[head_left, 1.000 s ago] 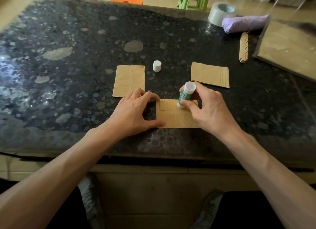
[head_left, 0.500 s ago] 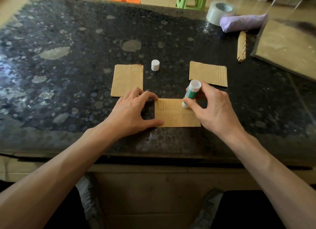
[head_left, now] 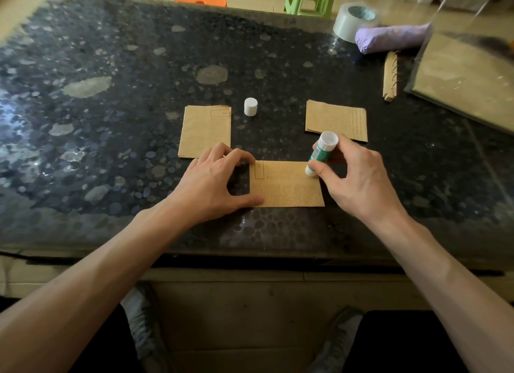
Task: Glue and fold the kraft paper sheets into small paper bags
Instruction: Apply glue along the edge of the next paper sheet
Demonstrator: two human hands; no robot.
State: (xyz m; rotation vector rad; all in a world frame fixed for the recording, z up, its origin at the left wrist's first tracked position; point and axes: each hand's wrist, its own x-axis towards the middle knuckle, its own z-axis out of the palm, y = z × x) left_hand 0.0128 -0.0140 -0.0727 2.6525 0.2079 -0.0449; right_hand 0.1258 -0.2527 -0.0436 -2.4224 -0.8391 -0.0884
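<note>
**Glue stick meets kraft sheet at the near edge of the tabletop**

A person seated at a dark, pebble-patterned tabletop (head_left: 111, 66) works on a single kraft paper sheet (head_left: 289, 189) lying flat close to the middle of the near edge. The left hand (head_left: 214, 183) pins the sheet's left side, thumb stretched along its near-left corner and bent fingertips pressing at its far-left corner. The right hand (head_left: 358, 177) pinches a green-and-white glue stick (head_left: 321, 152) between thumb and fingers. The stick is tilted, its lower end touching the sheet near the far-right corner.

Farther in from the edge, a small pile of kraft sheets (head_left: 205, 130) lies just beyond the left hand, and a second pile (head_left: 335, 119) lies just beyond the right. The glue stick's white cap (head_left: 250, 106) stands upright between the two piles.

Toward the far-right corner of the tabletop sit a roll of clear tape (head_left: 354, 19), a purple bundle (head_left: 392, 37) and a narrow brown strip (head_left: 390, 77). A clear sleeve of kraft paper (head_left: 467, 77) lies along the right edge.
</note>
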